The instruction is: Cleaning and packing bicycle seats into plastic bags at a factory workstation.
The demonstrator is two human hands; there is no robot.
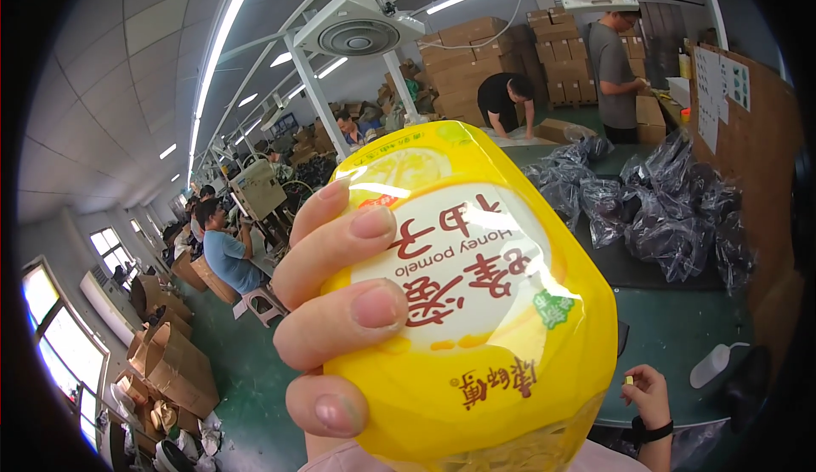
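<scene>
A large drink bottle (510,370) with a yellow label fills the middle of the view, close up and tilted, its print upside down. My left hand (340,310) wraps round its left side, fingers closed on the label. The bottle's neck and mouth are out of sight. Down at the lower right, my right hand (648,395), with a black band on the wrist, pinches a small yellow bottle cap (628,380) over the green table's edge.
On the green table (671,323) lie several clear plastic bags (663,217) with dark contents. A white squeeze bottle (711,366) is near my right hand. Cardboard boxes (467,68) are stacked behind. Several people work nearby, one bending (506,102), one seated (228,251) at left.
</scene>
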